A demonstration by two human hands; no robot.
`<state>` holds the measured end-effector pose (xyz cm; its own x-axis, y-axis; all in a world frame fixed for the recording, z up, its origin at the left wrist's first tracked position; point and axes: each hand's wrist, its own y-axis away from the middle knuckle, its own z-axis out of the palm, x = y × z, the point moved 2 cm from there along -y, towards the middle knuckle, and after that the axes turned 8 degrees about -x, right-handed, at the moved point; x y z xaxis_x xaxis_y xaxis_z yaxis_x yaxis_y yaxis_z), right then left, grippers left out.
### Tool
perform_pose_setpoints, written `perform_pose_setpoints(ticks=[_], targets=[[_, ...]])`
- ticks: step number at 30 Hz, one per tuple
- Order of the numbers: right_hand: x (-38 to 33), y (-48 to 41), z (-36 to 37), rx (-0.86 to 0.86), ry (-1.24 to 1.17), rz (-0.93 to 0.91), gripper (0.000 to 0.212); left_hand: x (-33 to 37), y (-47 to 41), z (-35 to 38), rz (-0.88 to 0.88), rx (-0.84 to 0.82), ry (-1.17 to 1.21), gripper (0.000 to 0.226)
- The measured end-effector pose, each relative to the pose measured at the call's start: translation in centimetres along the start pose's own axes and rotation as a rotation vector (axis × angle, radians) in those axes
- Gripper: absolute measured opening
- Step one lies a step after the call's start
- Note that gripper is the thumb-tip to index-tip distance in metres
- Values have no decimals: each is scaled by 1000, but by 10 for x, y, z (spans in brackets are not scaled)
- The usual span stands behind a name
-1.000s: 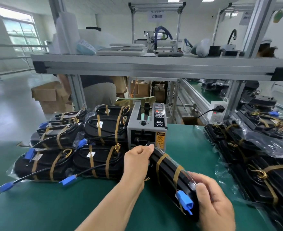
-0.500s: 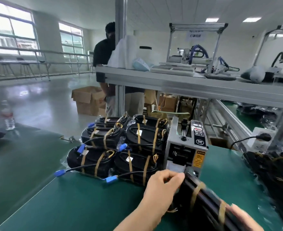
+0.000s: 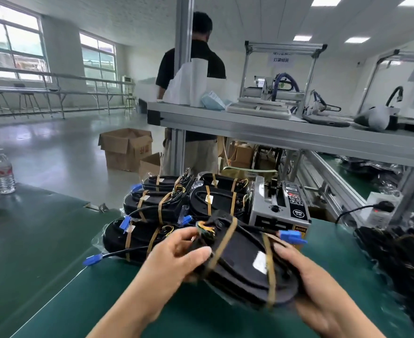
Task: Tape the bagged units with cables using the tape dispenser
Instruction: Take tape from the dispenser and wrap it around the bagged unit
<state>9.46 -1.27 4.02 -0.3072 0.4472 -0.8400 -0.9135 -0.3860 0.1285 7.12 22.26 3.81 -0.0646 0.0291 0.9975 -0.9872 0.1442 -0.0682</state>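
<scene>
Gripping bagged unit — left hand, right hand — label unreadable.

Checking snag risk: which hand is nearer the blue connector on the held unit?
Right. The right hand grips the unit just below the blue connector; the left hand grips the opposite end.

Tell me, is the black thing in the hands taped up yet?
Taped. Two brown tape bands wrap the bagged unit, held by the left hand and right hand.

Big windows shine at ten o'clock. The shiny gray floor lies below them. Ceiling lights glow at one o'clock.
</scene>
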Motion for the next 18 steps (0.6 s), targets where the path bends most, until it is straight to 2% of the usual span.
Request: perform_pose_setpoints(ticks=[2, 3, 6, 10, 13, 18], targets=[[-8, -27, 15, 57, 52, -11, 32, 2, -16, -13, -23, 112, 73, 33], [-9, -39, 19, 40, 3, -47, 29, 2, -24, -18, -33, 164, 104, 31], [-6, -59, 20, 140, -44, -131, 21, -6, -44, -36, -47, 266, 131, 33], [23, -65, 15, 233, 93, -139, 46, -22, -61, -43, -81, 284, 99, 46], [27, -65, 14, 242, 92, -193, 44, -28, -62, -44, -82, 295, 102, 47], [20, -69, 32, 231, 91, -298, 42, -6, -56, -59, 17, 294, 113, 33]])
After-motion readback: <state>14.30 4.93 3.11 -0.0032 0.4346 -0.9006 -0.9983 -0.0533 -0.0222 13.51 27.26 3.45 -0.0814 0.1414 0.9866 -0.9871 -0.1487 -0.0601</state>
